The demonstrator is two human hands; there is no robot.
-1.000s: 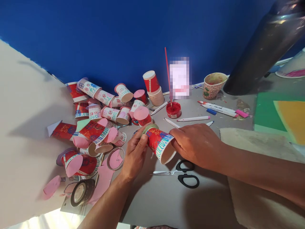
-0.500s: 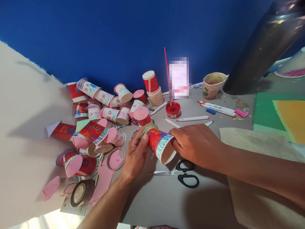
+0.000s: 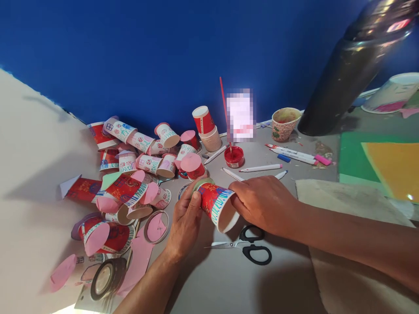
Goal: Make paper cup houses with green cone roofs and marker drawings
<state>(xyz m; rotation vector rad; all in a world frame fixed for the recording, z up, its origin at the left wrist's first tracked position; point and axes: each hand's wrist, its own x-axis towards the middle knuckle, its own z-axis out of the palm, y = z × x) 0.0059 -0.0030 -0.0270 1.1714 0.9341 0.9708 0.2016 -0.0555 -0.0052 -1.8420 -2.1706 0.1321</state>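
Fingers of your left hand (image 3: 183,218) are closed round the base end of a red paper cup (image 3: 216,205), thumb pressed on the side of the cup where a pale green disc (image 3: 202,182) sits against the bottom. Fingers of your right hand (image 3: 262,203) grip the same cup at its open rim, which faces down and toward you, showing the white inside. You hold the cup tilted, clear of the grey surface (image 3: 229,279), between both hands. Blue zigzag lines run round the rim band of the cup. Directly below your right fingers, black-handled scissors (image 3: 247,248) lie flat on the surface, blades pointing toward your left wrist. Beyond your left fingers lies a heap of decorated cups (image 3: 137,161), most tipped on their sides, several capped with pink paper discs. Near your left forearm sits a roll of tape (image 3: 105,277), with pink paper scraps (image 3: 139,257) beside it. Just past your right fingers lie white markers (image 3: 260,168), and further back a small red paint pot (image 3: 234,156) with a red stick standing in it. A stack of plain cups (image 3: 207,128) stands upright behind the pot, and a paint-stained cup (image 3: 284,123) stands well to the right of it. Green and yellow foam sheets (image 3: 376,163) lie far right.
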